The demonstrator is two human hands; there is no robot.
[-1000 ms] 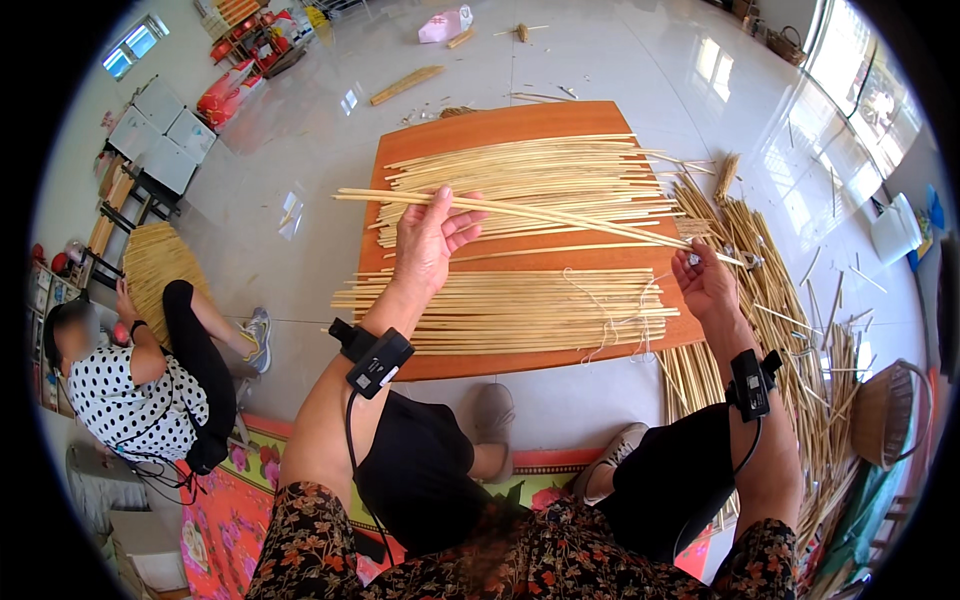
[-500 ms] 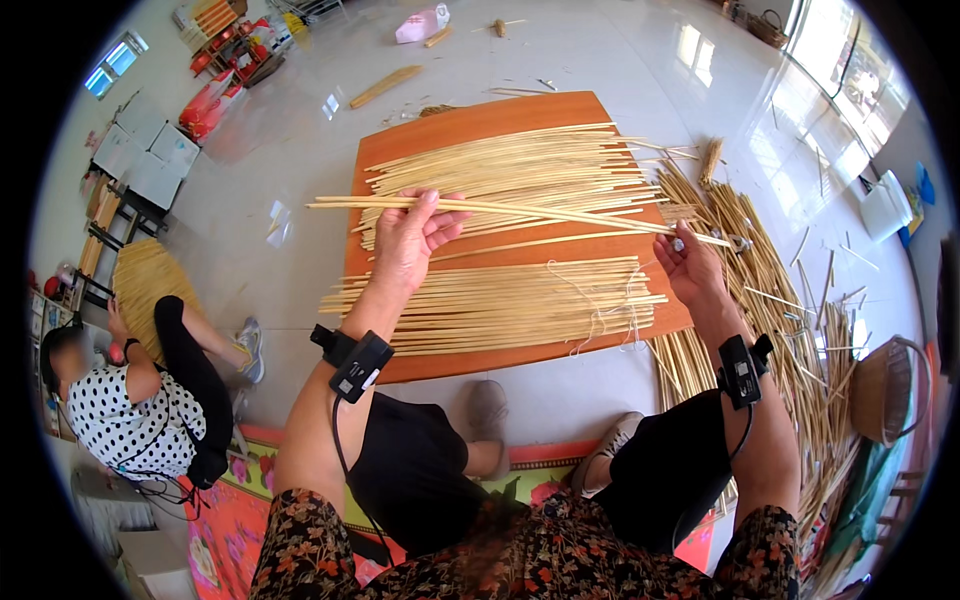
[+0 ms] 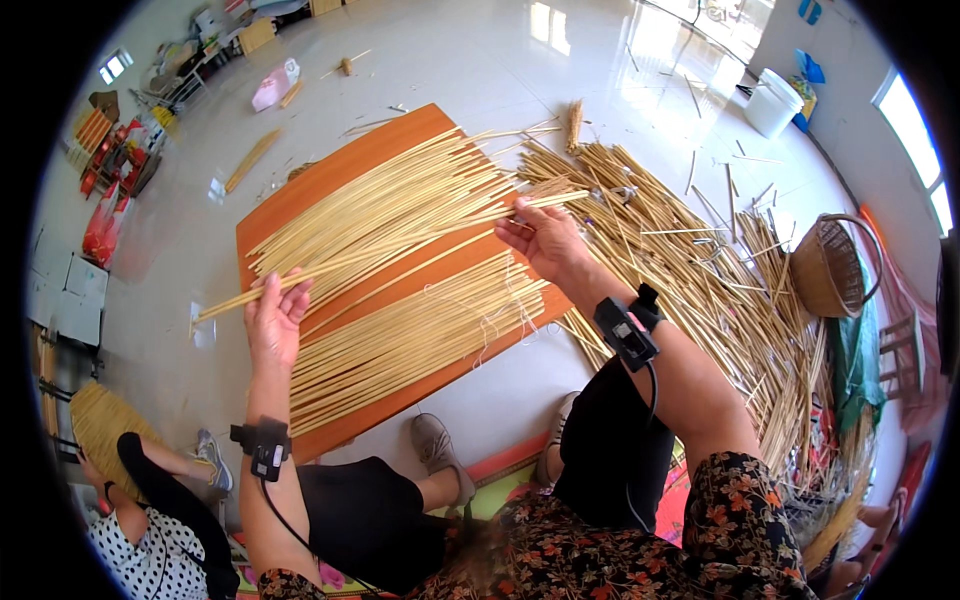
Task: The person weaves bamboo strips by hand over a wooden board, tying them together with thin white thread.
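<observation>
Two or so long, straw-coloured stalks [image 3: 228,304] stretch between my hands, slanting up to the right above a brown tabletop [image 3: 385,408]. My left hand [image 3: 275,318] pinches them close to their left end. Toward the other end, my right hand [image 3: 545,240] closes thumb and fingers around them, and the tips stick out past it. Beneath lie two flat rows of similar stalks: a wide far row [image 3: 375,200] and a near row [image 3: 400,340]. Loose white thread [image 3: 485,325] trails across the near row's right end.
A big heap of stalks [image 3: 690,270] covers the floor right of the table, beside a wicker basket [image 3: 828,268]. A white bucket [image 3: 772,103] stands farther back. At lower left sits another person [image 3: 150,545] with a woven straw-coloured piece [image 3: 105,425].
My view has turned to the right, so the table appears slanted and shifted left. Both hands still hold the stalks; my right hand now grips them more fully near their right end.
</observation>
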